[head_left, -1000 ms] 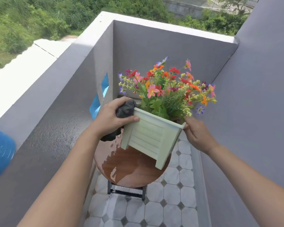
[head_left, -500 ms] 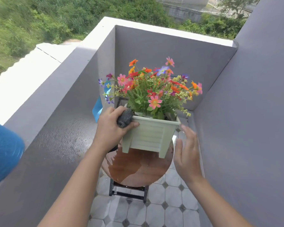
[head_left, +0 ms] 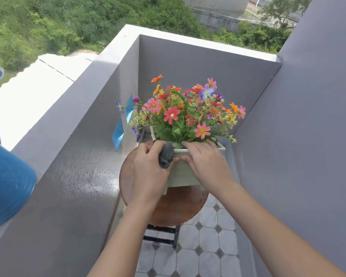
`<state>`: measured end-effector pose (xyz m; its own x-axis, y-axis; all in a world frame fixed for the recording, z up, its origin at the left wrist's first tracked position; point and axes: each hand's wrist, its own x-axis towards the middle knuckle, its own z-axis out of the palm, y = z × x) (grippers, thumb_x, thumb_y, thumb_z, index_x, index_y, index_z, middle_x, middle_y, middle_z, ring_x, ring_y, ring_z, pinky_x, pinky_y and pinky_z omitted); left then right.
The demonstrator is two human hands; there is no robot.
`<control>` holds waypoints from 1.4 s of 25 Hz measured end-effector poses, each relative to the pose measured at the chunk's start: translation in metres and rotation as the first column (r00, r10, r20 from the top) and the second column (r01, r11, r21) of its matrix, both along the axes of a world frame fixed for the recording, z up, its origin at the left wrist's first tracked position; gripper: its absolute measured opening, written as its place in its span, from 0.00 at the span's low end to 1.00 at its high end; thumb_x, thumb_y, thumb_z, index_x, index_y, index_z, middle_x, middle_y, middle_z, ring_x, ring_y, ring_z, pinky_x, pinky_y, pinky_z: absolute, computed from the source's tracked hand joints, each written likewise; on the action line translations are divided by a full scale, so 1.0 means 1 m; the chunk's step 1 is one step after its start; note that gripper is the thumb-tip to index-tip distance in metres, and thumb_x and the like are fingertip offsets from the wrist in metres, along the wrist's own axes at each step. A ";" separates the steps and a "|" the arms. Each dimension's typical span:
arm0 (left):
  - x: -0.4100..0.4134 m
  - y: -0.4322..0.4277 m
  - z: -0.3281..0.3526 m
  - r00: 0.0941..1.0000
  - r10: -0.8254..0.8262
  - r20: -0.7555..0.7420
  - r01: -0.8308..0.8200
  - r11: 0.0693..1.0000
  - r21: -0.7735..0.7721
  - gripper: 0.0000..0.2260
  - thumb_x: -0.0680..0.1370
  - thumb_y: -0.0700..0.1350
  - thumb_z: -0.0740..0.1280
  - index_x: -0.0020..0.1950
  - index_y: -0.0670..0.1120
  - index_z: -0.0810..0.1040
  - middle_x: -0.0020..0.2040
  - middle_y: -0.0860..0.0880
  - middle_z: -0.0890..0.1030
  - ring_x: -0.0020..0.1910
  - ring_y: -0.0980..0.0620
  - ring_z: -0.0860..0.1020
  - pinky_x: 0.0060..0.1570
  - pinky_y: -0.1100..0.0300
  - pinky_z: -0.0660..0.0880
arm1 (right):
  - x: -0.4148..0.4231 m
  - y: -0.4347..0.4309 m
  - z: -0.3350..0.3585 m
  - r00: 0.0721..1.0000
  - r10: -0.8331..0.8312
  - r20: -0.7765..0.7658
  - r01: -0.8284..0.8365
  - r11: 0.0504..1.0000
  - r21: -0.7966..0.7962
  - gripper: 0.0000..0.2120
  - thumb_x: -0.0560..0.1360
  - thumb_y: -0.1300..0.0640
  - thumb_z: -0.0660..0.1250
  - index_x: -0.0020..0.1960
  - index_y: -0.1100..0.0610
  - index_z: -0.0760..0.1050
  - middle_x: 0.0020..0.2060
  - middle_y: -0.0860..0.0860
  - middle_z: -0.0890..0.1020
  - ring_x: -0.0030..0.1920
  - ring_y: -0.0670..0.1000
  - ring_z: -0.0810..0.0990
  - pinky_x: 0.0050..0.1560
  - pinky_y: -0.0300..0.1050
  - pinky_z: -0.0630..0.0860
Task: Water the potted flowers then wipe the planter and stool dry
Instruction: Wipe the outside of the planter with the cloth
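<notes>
The left hand [head_left: 150,170] is curled round a bunched dark grey cloth [head_left: 166,156], pinching it between thumb and fingers and pressing it against the near left corner of the planter [head_left: 183,175]. Just to its right, almost touching it, the right hand [head_left: 207,163] clasps the planter's near rim: the fingers [head_left: 198,145] lie over the edge among the stems and the thumb sits on the front face below. The planter is pale green with slatted sides and rests between and just beyond both hands on the round wooden stool [head_left: 176,209], whose brown top shows beneath the wrists and to the left of the left hand. The flowers [head_left: 184,112] rise right above the knuckles, in pink, red, orange and purple blooms over green leaves. Left of the left forearm runs a grey parapet ledge [head_left: 78,156] that glistens, and further left, at the frame's edge, is part of a blue container [head_left: 6,176] – too cropped to tell its shape. Beneath the forearms lies a floor of pale octagonal tiles [head_left: 208,248]; right of the right arm stands a plain grey wall [head_left: 308,146].
</notes>
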<state>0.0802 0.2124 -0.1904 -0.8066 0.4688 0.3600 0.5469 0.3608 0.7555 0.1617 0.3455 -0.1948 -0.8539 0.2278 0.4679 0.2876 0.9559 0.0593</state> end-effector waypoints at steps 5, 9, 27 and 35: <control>0.011 -0.007 -0.001 0.997 -0.047 0.064 0.044 0.998 0.047 0.23 0.71 0.56 0.70 0.61 0.46 0.75 0.48 0.51 0.73 0.46 0.54 0.71 0.44 0.74 0.62 | -0.001 0.004 -0.001 0.984 0.080 -0.159 -0.105 0.982 -0.156 0.13 0.75 0.56 0.57 0.35 0.60 0.72 0.28 0.53 0.77 0.31 0.57 0.75 0.36 0.43 0.58; 0.016 -0.009 -0.007 0.996 0.025 0.086 -0.035 0.993 0.111 0.19 0.80 0.54 0.58 0.64 0.43 0.74 0.56 0.48 0.80 0.55 0.55 0.72 0.54 0.80 0.58 | -0.008 0.004 -0.005 0.974 0.103 -0.204 -0.130 0.984 -0.125 0.20 0.80 0.50 0.53 0.34 0.60 0.71 0.27 0.53 0.76 0.31 0.56 0.74 0.37 0.43 0.59; -0.024 0.018 -0.014 0.854 0.051 0.517 -0.170 0.968 0.185 0.13 0.81 0.50 0.57 0.58 0.47 0.77 0.47 0.56 0.79 0.51 0.69 0.75 0.42 0.77 0.65 | 0.002 0.021 0.003 0.938 0.170 -0.303 -0.239 0.948 -0.208 0.26 0.81 0.49 0.48 0.34 0.64 0.72 0.28 0.56 0.76 0.35 0.49 0.66 0.36 0.39 0.57; 0.004 0.011 0.003 0.874 0.002 0.486 -0.121 0.969 0.214 0.09 0.81 0.51 0.57 0.50 0.56 0.77 0.37 0.61 0.77 0.37 0.72 0.73 0.36 0.74 0.65 | -0.004 0.026 0.001 0.939 0.071 -0.337 -0.159 0.957 -0.242 0.27 0.81 0.48 0.47 0.34 0.64 0.71 0.27 0.56 0.75 0.34 0.50 0.66 0.37 0.42 0.59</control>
<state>0.0847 0.2238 -0.1870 -0.9311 0.3646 0.0134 0.0789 0.1654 0.9831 0.1582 0.3719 -0.1941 -0.6953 0.2887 0.6582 0.1359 0.9521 -0.2740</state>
